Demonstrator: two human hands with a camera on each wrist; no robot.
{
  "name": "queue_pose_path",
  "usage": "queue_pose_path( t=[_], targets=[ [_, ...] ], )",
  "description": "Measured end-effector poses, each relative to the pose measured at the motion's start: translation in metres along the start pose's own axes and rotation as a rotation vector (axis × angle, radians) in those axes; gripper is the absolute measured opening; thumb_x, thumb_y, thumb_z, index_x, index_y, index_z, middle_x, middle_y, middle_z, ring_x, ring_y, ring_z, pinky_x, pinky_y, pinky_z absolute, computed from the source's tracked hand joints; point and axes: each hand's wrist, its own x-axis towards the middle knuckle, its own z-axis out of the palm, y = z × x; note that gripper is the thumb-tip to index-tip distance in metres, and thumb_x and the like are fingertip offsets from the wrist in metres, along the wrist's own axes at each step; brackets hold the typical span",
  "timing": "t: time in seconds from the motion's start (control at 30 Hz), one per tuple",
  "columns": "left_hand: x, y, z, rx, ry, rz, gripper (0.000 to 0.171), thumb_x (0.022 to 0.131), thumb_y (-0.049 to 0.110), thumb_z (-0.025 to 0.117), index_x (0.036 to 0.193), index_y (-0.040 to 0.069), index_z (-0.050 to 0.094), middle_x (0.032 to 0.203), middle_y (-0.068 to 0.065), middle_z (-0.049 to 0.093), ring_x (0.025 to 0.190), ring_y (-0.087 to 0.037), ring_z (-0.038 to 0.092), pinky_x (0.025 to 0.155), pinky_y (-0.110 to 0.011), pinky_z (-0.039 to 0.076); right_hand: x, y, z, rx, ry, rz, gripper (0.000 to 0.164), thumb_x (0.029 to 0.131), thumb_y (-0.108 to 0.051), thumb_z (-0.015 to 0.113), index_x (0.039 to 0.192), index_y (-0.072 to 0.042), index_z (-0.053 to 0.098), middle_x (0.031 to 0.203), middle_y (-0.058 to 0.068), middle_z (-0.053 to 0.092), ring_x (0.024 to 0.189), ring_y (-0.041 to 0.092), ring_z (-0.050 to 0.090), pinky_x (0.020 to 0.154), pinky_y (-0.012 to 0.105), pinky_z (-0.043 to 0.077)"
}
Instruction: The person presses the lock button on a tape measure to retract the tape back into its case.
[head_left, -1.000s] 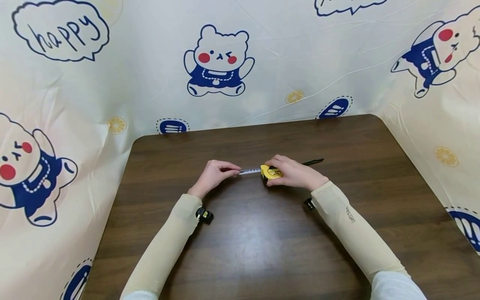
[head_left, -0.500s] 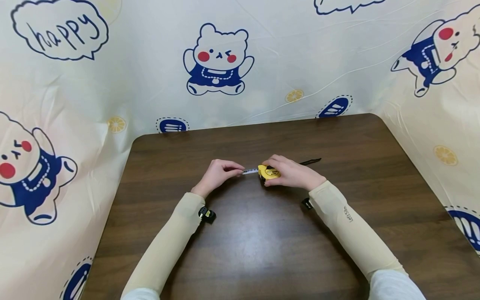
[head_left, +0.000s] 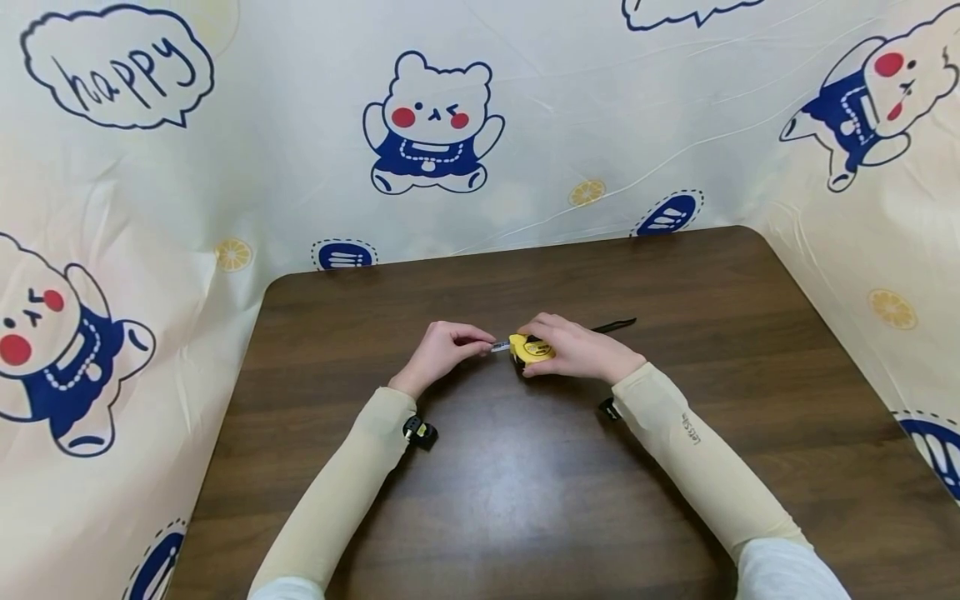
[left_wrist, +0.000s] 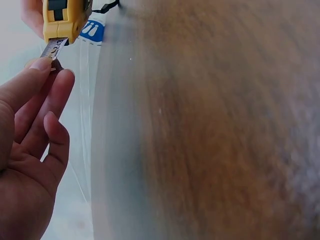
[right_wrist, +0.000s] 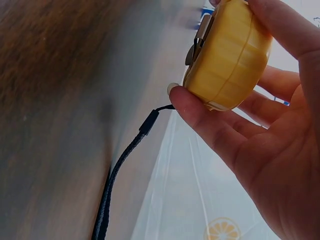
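Observation:
A yellow and black tape measure [head_left: 534, 350] is in my right hand [head_left: 581, 348], whose thumb and fingers grip the case from its sides. From the mouth of the case a short length of blade [left_wrist: 54, 48] sticks out toward the left. Thumb and forefinger of my left hand [head_left: 444, 352] pinch the end of that blade; in the left wrist view the other fingers curl loosely below. A black wrist strap [right_wrist: 120, 167] hangs from the case and trails to the right. The case's yellow rounded back fills the top of the right wrist view.
Both hands are over a brown wooden table [head_left: 510, 500]. A pale curtain [head_left: 300, 150] printed with bears and orange slices surrounds its back and sides. Each wrist carries a small black camera, such as the left wrist's camera [head_left: 420, 432].
The exposed blade has grown shorter. My left hand has moved slightly right and my right hand, with the tape measure, slightly left, so the two are closer together.

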Motion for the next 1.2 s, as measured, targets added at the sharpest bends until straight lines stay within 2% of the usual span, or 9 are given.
queue_pose_path(
  t=[0.27, 0.67, 1.03, 1.2],
  targets=[
    [0.0030, -0.0001, 0.0034, -0.027, -0.010, 0.006, 0.013, 0.096, 0.016, 0.077, 0.107, 0.015, 0.083, 0.100, 0.003, 0.079, 0.088, -0.012, 0.073, 0.079, -0.032, 0.061, 0.0018, -0.0042, -0.0015, 0.017, -0.017, 0.000, 0.059, 0.093, -0.033, 0.081, 0.140, -0.005, 0.061, 0.129, 0.009, 0.061, 0.112, 0.022, 0.057, 0.100, 0.042, 0.050],
    [0.0047, 0.0011, 0.0066, -0.031, -0.026, 0.030, 0.013, 0.096, 0.012, 0.076, 0.108, 0.012, 0.083, 0.100, 0.000, 0.080, 0.086, -0.013, 0.073, 0.077, -0.028, 0.060, 0.0040, -0.0024, 0.0029, 0.006, -0.021, -0.026, 0.060, 0.093, -0.035, 0.081, 0.141, -0.006, 0.060, 0.129, 0.007, 0.060, 0.112, 0.021, 0.057, 0.099, 0.041, 0.050],
    [0.0047, -0.0004, 0.0064, -0.048, -0.028, 0.083, 0.015, 0.098, 0.009, 0.073, 0.111, 0.008, 0.081, 0.102, -0.010, 0.079, 0.085, -0.024, 0.075, 0.079, -0.029, 0.059, 0.0020, -0.0042, 0.0022, 0.000, -0.028, -0.027, 0.059, 0.093, -0.034, 0.081, 0.141, -0.005, 0.060, 0.131, 0.008, 0.060, 0.115, 0.022, 0.057, 0.101, 0.043, 0.050],
    [0.0034, -0.0017, 0.0059, -0.020, -0.022, 0.083, 0.014, 0.099, 0.010, 0.073, 0.111, 0.007, 0.081, 0.100, -0.009, 0.079, 0.086, -0.019, 0.074, 0.078, -0.029, 0.059, 0.0012, -0.0036, 0.0018, -0.003, -0.021, -0.024, 0.059, 0.092, -0.033, 0.082, 0.141, -0.006, 0.060, 0.131, 0.008, 0.060, 0.115, 0.022, 0.056, 0.102, 0.042, 0.050]
  ],
)
